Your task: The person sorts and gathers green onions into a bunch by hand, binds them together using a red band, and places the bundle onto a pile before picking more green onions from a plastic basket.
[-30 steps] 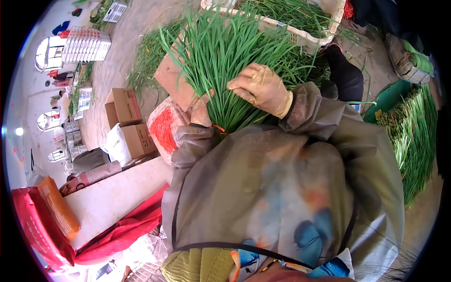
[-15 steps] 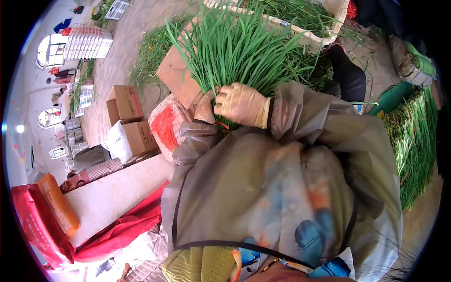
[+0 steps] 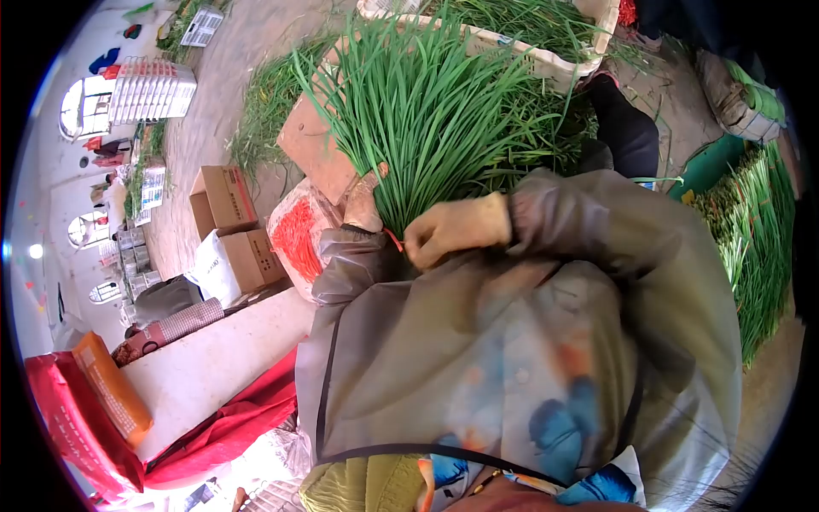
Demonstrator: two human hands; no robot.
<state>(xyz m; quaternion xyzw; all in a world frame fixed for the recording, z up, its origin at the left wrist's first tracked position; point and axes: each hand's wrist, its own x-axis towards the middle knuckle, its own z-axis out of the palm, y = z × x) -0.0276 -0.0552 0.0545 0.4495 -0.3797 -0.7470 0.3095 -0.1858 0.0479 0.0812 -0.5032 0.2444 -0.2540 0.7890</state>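
A bunch of garlic chives fans upward in front of my chest, its stems gathered low down. My left hand, gloved, is closed around the left side of the stems. A red tie shows at the lower stems, between the two hands. My right hand, also gloved, has its fingers pinched together at the end of that tie, just right of the stem base. Beside my left forearm a bundle of red ties lies on a pale block. The stem ends are partly hidden behind my right hand and sleeve.
A pale crate holding loose greens stands at the top. Tied green bunches are stacked at the right. Cardboard boxes, a white board and red bags lie to the left. Loose leaves cover part of the floor.
My right hand has moved down and to the right, from the front of the stems to beside their base, exposing the red tie. My left hand still grips the bunch.
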